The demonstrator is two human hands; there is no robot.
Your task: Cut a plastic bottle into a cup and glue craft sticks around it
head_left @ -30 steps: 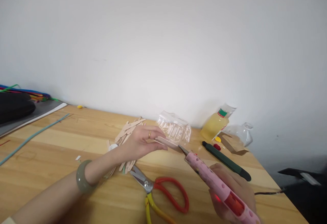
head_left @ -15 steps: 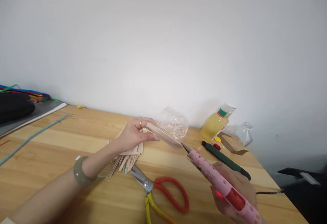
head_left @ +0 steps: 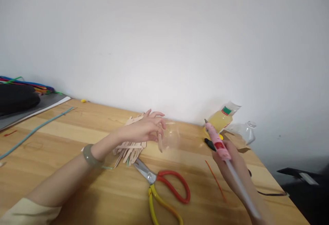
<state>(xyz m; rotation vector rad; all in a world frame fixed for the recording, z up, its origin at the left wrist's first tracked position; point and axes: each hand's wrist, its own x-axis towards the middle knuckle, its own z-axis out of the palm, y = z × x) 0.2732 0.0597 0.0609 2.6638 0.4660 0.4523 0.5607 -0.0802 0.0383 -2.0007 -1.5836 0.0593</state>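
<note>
My left hand [head_left: 146, 127] pinches a wooden craft stick [head_left: 160, 143] that points down toward the front. Just right of it, a clear plastic piece [head_left: 171, 134], blurred and like a cut bottle, is beside the fingers; I cannot tell whether stick and plastic touch. A pile of craft sticks [head_left: 131, 152] lies under and behind that hand. In my right hand [head_left: 232, 163] is a pink hot glue gun [head_left: 216, 139], nozzle tilted up and away, a long glue stick coming out of its back end. Scissors with red and yellow handles [head_left: 154, 180] lie between the hands.
A bottle of yellow liquid [head_left: 218, 120], a clear bottle top [head_left: 249, 132] and brown cardboard [head_left: 232, 141] stand at the back right. An orange strip [head_left: 216, 180] lies left of my right wrist. On the left are a blue pipe cleaner [head_left: 36, 131] and a black case [head_left: 19, 98].
The glue gun has pulled away from the craft stick and swung its nozzle upward. My left hand has turned, so the stick now points down beside the clear plastic.
</note>
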